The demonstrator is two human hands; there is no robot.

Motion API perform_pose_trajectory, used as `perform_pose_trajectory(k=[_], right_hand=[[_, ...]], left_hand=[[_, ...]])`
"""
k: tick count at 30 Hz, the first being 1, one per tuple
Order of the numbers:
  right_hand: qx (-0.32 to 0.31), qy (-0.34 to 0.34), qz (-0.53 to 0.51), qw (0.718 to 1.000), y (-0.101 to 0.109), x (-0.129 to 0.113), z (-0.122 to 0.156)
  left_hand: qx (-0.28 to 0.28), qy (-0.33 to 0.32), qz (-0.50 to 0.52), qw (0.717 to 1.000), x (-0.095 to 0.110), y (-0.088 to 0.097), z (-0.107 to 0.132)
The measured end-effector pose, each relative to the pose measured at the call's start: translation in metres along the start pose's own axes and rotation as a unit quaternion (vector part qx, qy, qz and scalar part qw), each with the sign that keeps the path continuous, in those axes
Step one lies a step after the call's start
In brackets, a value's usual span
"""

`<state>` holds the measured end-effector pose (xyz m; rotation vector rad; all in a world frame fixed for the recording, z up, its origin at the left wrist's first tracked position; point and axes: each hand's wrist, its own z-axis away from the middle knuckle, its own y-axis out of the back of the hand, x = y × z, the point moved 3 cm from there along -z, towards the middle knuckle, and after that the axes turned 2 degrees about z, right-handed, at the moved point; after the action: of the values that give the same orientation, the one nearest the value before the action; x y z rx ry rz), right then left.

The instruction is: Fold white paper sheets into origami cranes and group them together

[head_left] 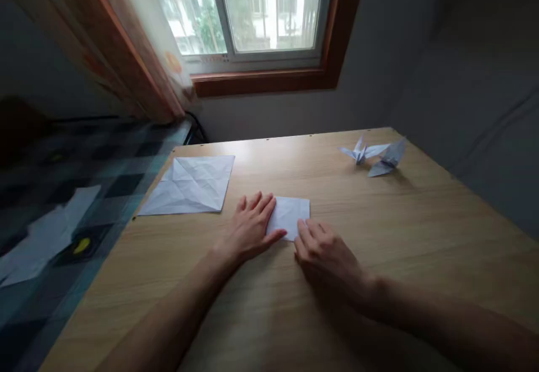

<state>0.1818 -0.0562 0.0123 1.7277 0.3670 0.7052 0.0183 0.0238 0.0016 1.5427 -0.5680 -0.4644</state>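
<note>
Resting left hand [250, 228] with spread thumb and fingers on white paper [290, 212], flat on table [421, 237] | touching lower right corner with right hand's [322, 251] curled fingers, cannot tell if pinching | likely light, thin, easily creased; best held by edges

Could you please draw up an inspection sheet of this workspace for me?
Surface: wood-grain tabletop.
Things in hand: small folded white paper, lying on the tabletop.
Clutter: folded paper figures, far right; creased paper sheet, left; loose papers on checked cloth beyond the left edge.
Left hand: spread flat over the paper's left part.
Right hand: fingers curled at its near right corner.
Cables: faint line on the right wall, possibly one; unclear.
Surroundings: window, curtain.
</note>
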Motion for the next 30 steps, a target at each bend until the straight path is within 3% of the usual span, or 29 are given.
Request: perform_pose_trajectory(k=[6,15,21,30], right_hand=[[0.042,0.028,-0.081,0.995,-0.024,0.032,-0.019],[0.066,0.014,-0.17,0.983,-0.028,0.046,-0.022],[0.04,0.044,-0.191,0.98,-0.032,0.057,-0.02],[-0.047,0.052,-0.204,0.976,-0.039,0.057,-0.022]], left_hand=[[-0.01,-0.004,0.012,1.0,-0.006,-0.008,0.0],[-0.017,0.002,0.023,1.0,-0.009,-0.009,-0.001],[-0.017,0.014,0.008,1.0,-0.013,-0.01,-0.001],[-0.033,0.01,-0.006,0.999,-0.012,-0.01,0.0]])
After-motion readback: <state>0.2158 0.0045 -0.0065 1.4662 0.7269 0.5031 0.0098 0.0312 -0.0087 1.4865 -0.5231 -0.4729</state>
